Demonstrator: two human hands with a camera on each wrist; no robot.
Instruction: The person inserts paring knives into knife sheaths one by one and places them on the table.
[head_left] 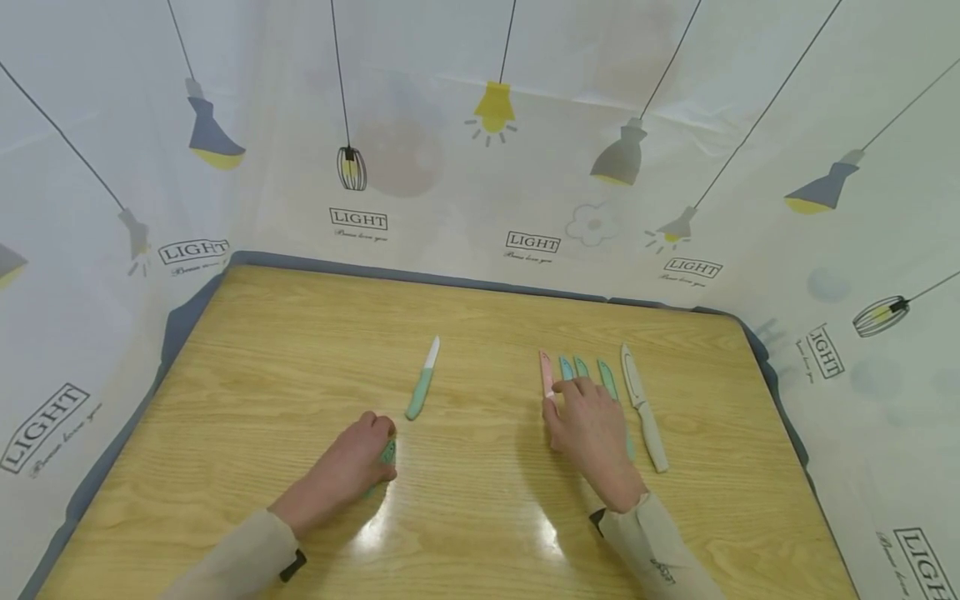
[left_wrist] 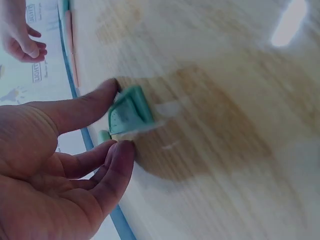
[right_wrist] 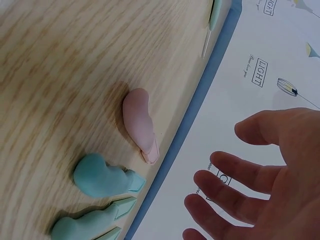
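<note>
My left hand [head_left: 352, 462] has its thumb and fingertips around a small green piece [left_wrist: 131, 112]; its dark dots resemble those on the sheathed knives. Most of it is hidden in the head view. Beyond that hand lies a green-handled knife [head_left: 422, 383] with a bare white blade. My right hand [head_left: 592, 429] hovers over a row of sheathed knives, its fingers spread and slightly bent with nothing in them. The row has a pink knife [right_wrist: 139, 122], a blue knife [right_wrist: 102, 175] and green knives [right_wrist: 90, 222]. A larger cream knife [head_left: 649, 427] lies right of them.
The wooden table [head_left: 480, 533] has a blue-grey border [head_left: 420, 279] along its far edge. A pale wall covering [head_left: 450, 192] printed with lamps and the word LIGHT rises behind it and at both sides.
</note>
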